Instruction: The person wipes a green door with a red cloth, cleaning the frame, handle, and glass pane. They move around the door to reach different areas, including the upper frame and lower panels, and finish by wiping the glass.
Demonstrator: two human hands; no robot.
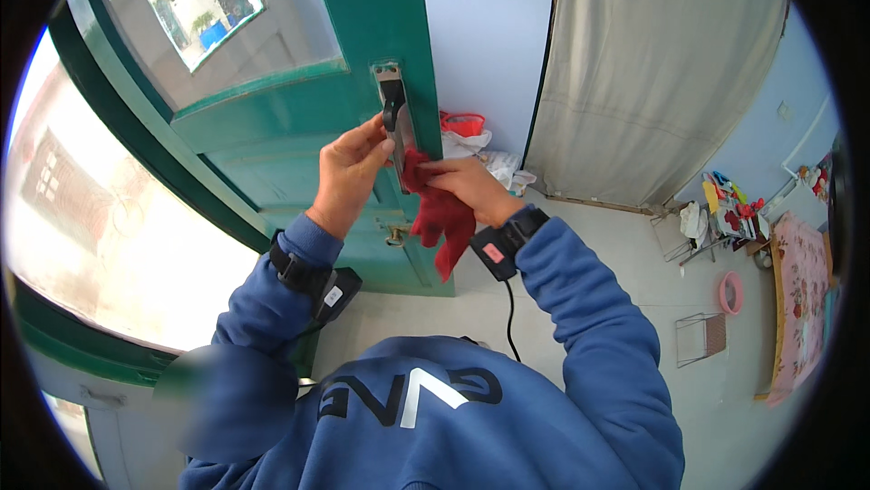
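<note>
A green door [285,123] with a glass pane stands open before me. On its edge stile is a metal handle plate [406,130] with a black lever handle [392,99]. My left hand [350,167] has its fingertips at the lever's lower end and the plate's left edge. My right hand [472,188] grips a dark red cloth [445,218] and presses part of it against the lower plate; the rest hangs down. Below the plate, partly beside the cloth, a small brass-coloured latch [394,235] is fixed to the door.
Plastic bags [499,167] and a red basket [463,124] lie behind the door's edge. A beige curtain [652,75] hangs beyond. On the floor at right are a pink basin [731,293], a small folding stool [707,337] and a cluttered table [737,222]. A black cable [511,320] hangs from my right wrist device.
</note>
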